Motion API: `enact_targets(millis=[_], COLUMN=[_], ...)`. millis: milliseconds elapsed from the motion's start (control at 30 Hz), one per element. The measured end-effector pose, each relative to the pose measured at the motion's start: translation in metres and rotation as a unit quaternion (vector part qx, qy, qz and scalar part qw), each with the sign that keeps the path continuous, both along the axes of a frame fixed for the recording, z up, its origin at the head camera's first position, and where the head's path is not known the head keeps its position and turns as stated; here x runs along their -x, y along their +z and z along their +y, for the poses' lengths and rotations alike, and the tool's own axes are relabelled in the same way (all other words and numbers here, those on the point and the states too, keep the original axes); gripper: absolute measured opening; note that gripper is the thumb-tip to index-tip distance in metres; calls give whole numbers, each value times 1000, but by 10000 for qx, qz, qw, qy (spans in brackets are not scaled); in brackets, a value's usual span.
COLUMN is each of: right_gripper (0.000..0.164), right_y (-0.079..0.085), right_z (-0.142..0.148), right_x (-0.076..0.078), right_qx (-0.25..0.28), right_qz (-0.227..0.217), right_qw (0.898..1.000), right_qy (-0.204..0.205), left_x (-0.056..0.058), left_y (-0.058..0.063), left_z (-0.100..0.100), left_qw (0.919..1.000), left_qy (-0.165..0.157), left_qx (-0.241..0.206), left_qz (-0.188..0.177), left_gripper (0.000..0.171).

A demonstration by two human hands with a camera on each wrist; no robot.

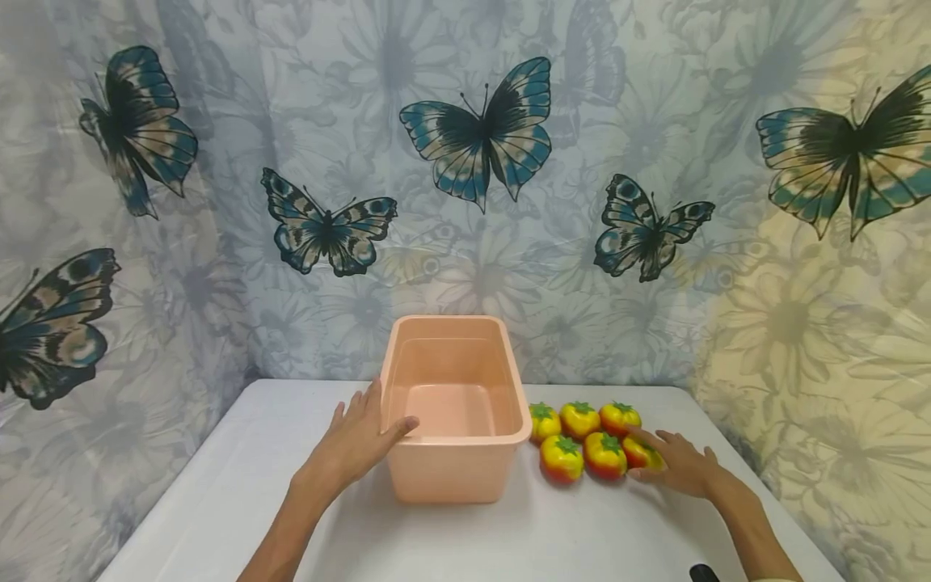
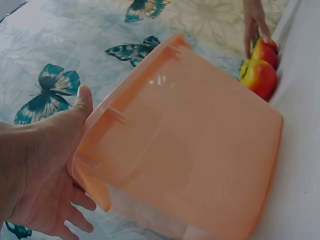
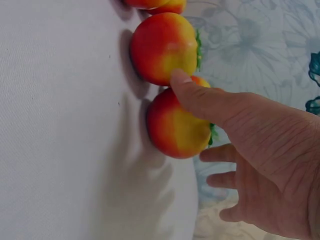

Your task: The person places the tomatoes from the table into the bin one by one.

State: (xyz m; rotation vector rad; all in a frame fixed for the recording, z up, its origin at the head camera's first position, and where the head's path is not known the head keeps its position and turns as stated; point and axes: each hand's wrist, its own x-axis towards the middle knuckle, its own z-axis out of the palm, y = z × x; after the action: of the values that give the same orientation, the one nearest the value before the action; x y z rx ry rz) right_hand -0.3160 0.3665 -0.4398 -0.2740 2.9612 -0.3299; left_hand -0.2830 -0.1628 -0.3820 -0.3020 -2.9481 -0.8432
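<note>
A peach-coloured plastic bin (image 1: pixel 451 473) stands upright on the white table with its inside bare. My left hand (image 1: pixel 356 432) rests at its near left corner, thumb over the rim and straight fingers along the outer side. Right of the bin sit several glossy red-and-yellow persimmons (image 1: pixel 562 459) with green leafy tops, in two rows. My right hand (image 1: pixel 676 465) reaches over the rightmost persimmon (image 3: pixel 177 125) of the near row. Its thumb overlaps that fruit in the right wrist view, while the other fingers stretch out, spread, beyond the leafy top.
The white tabletop (image 1: pixel 596 533) ends at a cloth backdrop (image 1: pixel 480 267) printed with butterflies and flowers, which also rises on both sides. A small black object (image 1: pixel 703 573) shows at the bottom edge, near the right forearm.
</note>
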Motion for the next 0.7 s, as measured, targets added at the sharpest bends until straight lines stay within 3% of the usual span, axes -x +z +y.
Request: enact_targets(millis=[433,700], right_gripper=[81,81], right_y=[-1,-6], right_z=[2,-1], right_x=[-1,2], right_qx=[24,153], right_qz=[337,292], right_qw=[9992,9993], right_qy=[224,202], left_x=[1,2], left_y=[0,-2], left_z=[1,1], left_qw=[9999,9998], left_qy=[-64,-91], left_qx=[-155,-189], left_qz=[22,-5], left_gripper=[110,110])
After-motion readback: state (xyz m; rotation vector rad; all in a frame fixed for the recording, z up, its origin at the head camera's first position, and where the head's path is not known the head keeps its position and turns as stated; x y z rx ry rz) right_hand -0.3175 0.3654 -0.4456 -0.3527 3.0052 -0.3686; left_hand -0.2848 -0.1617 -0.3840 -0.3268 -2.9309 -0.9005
